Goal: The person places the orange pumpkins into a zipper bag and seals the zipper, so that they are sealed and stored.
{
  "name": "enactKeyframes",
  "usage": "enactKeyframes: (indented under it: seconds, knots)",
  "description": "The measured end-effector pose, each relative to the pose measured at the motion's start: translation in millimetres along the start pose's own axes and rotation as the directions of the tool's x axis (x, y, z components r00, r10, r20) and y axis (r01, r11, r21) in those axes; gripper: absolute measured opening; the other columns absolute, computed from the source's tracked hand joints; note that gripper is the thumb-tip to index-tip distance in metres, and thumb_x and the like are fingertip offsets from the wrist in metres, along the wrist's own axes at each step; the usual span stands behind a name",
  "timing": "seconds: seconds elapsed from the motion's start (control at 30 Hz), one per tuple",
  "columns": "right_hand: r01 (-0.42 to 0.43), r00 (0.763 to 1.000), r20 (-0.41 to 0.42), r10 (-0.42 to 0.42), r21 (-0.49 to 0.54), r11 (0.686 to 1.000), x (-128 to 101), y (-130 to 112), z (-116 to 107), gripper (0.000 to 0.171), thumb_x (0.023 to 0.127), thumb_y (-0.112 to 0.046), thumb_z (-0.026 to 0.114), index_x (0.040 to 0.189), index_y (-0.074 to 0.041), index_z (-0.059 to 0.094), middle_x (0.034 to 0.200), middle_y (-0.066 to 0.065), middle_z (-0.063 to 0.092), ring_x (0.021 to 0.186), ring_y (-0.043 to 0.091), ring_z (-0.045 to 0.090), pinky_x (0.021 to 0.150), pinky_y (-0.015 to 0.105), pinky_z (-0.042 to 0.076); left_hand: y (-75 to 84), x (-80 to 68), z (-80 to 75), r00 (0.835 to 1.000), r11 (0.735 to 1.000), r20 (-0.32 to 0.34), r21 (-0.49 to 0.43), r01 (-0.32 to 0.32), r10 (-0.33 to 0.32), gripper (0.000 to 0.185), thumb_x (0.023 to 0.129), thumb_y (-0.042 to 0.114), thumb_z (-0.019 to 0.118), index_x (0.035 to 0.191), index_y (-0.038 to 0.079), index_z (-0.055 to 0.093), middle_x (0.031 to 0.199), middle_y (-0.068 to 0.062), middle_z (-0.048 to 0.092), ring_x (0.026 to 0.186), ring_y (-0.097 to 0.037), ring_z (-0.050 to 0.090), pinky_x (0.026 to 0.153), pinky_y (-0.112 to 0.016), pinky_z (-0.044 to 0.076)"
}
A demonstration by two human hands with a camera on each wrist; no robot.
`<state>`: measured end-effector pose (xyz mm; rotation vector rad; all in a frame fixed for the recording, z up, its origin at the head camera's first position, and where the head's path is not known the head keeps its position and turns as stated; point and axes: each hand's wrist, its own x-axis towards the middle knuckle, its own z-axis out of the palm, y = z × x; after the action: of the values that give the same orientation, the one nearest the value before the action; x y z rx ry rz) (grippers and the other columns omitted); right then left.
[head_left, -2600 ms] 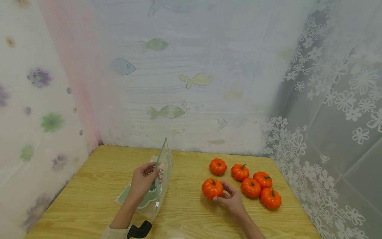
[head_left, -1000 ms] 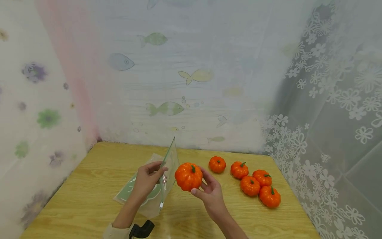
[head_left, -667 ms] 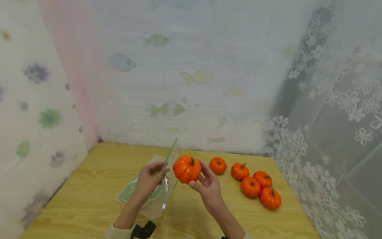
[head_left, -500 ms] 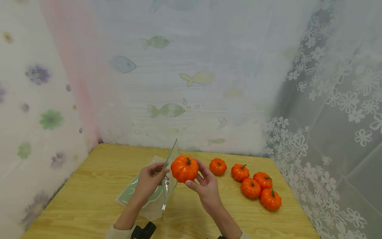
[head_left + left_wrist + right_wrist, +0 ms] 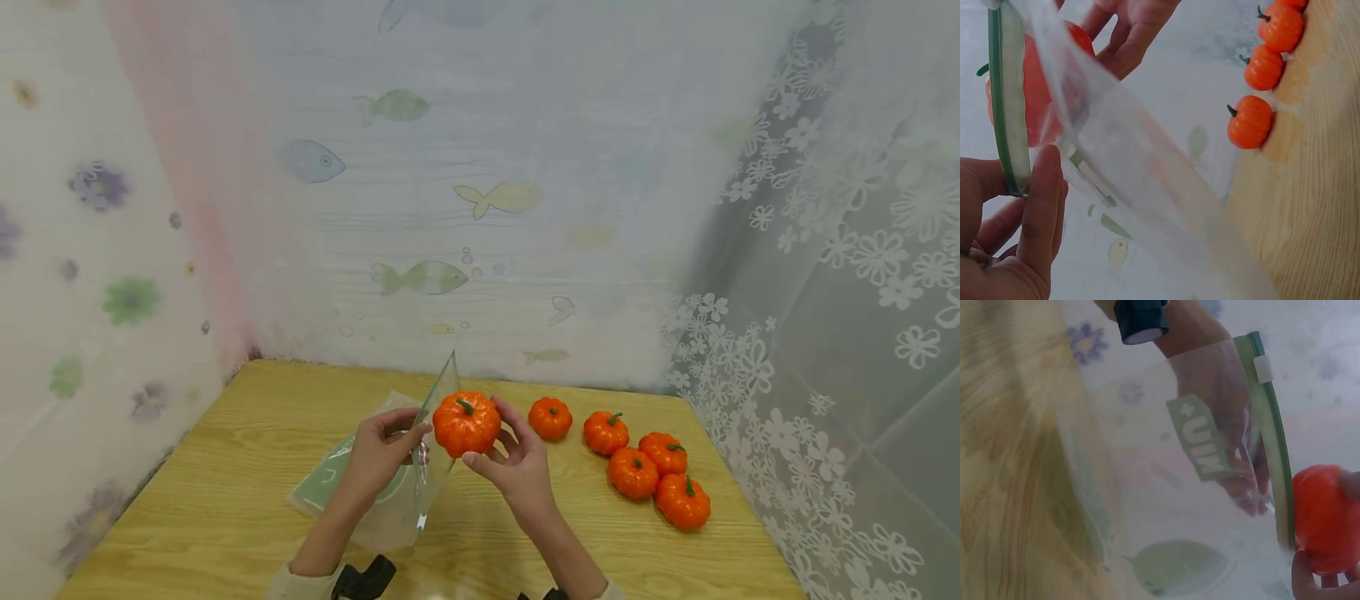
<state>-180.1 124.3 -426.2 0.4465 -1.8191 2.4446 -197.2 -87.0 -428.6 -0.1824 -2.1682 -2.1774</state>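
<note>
My left hand (image 5: 382,457) pinches the green-edged mouth of a clear zip bag (image 5: 431,496) between thumb and fingers, holding that rim raised above the table. The bag has a white slider (image 5: 1263,369) near one end of its zip strip, and a printed green pattern. Right beside the rim, my right hand (image 5: 521,467) grips a small orange pumpkin (image 5: 467,425) with a green stem, thumb below and fingers behind. In the left wrist view the pumpkin (image 5: 1038,94) shows partly behind the bag's zip strip. Whether it touches the bag, I cannot tell.
Several more orange pumpkins (image 5: 633,472) sit on the right side of the wood-grain table (image 5: 255,467). A fish-patterned curtain (image 5: 495,275) hangs behind the table's far edge, with a flowered sheer curtain (image 5: 825,333) to the right.
The right hand has lifted the pumpkin off the table and carried it left to the bag's mouth. The left hand and the bag's rim have shifted slightly right.
</note>
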Motion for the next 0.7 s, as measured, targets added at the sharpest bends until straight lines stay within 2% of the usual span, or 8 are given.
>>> enactKeyframes:
  seconds: [0.23, 0.43, 0.7]
  knots:
    - [0.012, 1.000, 0.005, -0.012, -0.047, 0.999, 1.3, 7.6, -3.1, 0.086, 0.074, 0.010, 0.085, 0.150, -0.003, 0.047, 0.149, 0.016, 0.041, 0.125, 0.025, 0.054, 0.101, 0.032, 0.054, 3.1, 0.5, -2.1, 0.999, 0.999, 0.030, -0.039, -0.009, 0.010, 0.031, 0.097, 0.009, 0.070, 0.123, -0.009, 0.066, 0.102, -0.020, 0.068, 0.067, -0.011, 0.070, 0.068, -0.028, 0.063]
    - [0.022, 1.000, 0.005, -0.022, -0.104, 0.994, 3.6, 13.4, -5.5, 0.083, 0.075, 0.007, 0.087, 0.148, -0.005, 0.049, 0.148, 0.016, 0.044, 0.124, 0.027, 0.055, 0.099, 0.032, 0.056, 2.9, 0.6, -3.7, 0.998, 0.998, 0.051, -0.056, -0.023, 0.026, 0.033, 0.098, 0.007, 0.068, 0.124, -0.013, 0.062, 0.100, -0.013, 0.068, 0.067, -0.011, 0.069, 0.069, -0.030, 0.063]
    - [0.031, 0.999, -0.035, -0.041, -0.247, 0.969, 8.1, 17.7, -5.6, 0.080, 0.072, 0.005, 0.090, 0.143, -0.009, 0.056, 0.144, 0.014, 0.052, 0.123, 0.032, 0.057, 0.096, 0.029, 0.057, 2.7, 2.1, -3.4, 0.998, 0.999, 0.058, -0.042, 0.006, -0.003, 0.027, 0.099, 0.005, 0.067, 0.122, -0.007, 0.066, 0.110, -0.025, 0.065, 0.070, -0.014, 0.070, 0.072, -0.031, 0.064]
